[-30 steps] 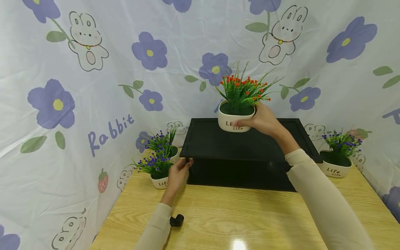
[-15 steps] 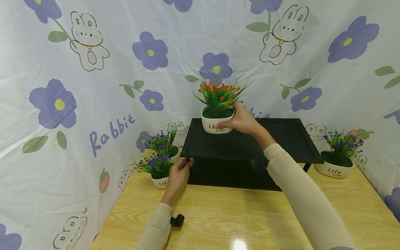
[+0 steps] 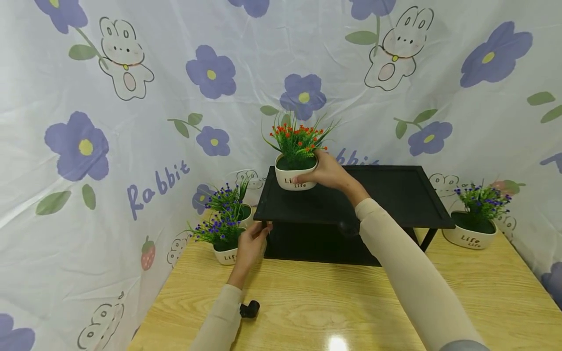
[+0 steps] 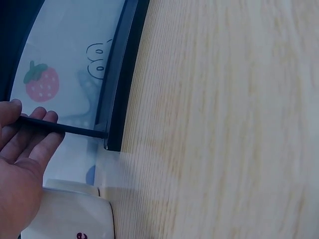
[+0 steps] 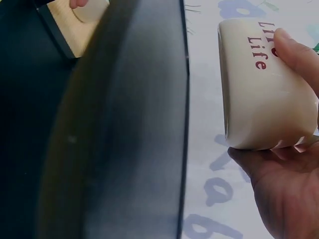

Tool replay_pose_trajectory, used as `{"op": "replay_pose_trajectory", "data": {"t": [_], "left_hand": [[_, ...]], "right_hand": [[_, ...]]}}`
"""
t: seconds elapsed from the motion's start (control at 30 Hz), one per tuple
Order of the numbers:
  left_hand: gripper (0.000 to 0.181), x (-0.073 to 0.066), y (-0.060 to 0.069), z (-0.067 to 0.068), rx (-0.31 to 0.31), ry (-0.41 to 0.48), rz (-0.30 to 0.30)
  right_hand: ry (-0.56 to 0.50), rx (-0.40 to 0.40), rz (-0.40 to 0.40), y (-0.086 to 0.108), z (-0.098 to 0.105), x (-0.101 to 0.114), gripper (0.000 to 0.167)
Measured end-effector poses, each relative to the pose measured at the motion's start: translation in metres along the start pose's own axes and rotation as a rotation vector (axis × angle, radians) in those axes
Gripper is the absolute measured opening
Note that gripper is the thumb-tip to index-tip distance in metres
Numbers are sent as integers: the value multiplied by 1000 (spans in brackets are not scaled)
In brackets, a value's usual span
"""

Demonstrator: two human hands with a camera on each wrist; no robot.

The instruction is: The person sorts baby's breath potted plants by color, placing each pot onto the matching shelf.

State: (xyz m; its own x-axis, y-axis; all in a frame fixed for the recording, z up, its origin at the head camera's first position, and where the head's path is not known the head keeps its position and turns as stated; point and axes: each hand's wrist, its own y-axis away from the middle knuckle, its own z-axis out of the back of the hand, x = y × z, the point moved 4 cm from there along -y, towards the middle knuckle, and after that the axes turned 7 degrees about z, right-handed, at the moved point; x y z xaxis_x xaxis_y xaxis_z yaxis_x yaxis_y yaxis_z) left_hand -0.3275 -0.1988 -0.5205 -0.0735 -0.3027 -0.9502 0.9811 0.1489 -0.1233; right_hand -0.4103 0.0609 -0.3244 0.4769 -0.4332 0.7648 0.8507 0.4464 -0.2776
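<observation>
My right hand [image 3: 329, 171] grips a white pot [image 3: 285, 179], thumb across the "Life" lettering on its front and the other fingers round the side and back, where the head view hides most of them. The pot is upright, with red flowers [image 3: 290, 131] and long green blades rising from it. I hold it over the left part of the black shelf [image 3: 386, 190], and in the right wrist view a gap shows between its base and the shelf's top, so the two are apart. My left hand [image 3: 251, 244] is low at the shelf's front left corner, pinching the thin black leg [image 4: 79, 130] between thumb and fingers. Just beside that hand stands the front left pot [image 3: 224, 256] of blue-violet flowers; I cannot tell whether my hand touches it. Another such plant, the rear left pot [image 3: 246, 217], stands close behind it, and the right-hand pot [image 3: 467, 234] is beyond the shelf's other end, near its edge. All three stand on the wood-grain table [image 3: 307, 297], as does the shelf. Behind everything hangs a pale curtain [image 3: 171, 44] printed with rabbits, purple flowers and the word "Rabbit". My cream sleeves [image 3: 408, 278] reach to both wrists.
</observation>
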Motion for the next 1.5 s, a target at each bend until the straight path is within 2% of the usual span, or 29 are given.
{"op": "replay_pose_trajectory", "data": {"t": [0.17,0.37,0.63,0.93,1.37,1.5], "left_hand": [[33,-1,2,1,-4,15,-3],[32,-1,2,4,7,3,-12],[32,-2,4,4,23,2,16],[31,-3,4,5,14,-15,24],[31,-3,3,5,20,-19,25],[31,-3,3,4,18,-21,21]], "right_hand": [[6,12,-60,1,0,-8,117],[-14,19,-54,1,0,-15,108],[25,58,-91,4,-4,-27,118],[-6,79,-142,7,-5,-34,123],[4,102,-189,10,-6,-33,130],[-31,122,-168,11,-3,-31,128]]}}
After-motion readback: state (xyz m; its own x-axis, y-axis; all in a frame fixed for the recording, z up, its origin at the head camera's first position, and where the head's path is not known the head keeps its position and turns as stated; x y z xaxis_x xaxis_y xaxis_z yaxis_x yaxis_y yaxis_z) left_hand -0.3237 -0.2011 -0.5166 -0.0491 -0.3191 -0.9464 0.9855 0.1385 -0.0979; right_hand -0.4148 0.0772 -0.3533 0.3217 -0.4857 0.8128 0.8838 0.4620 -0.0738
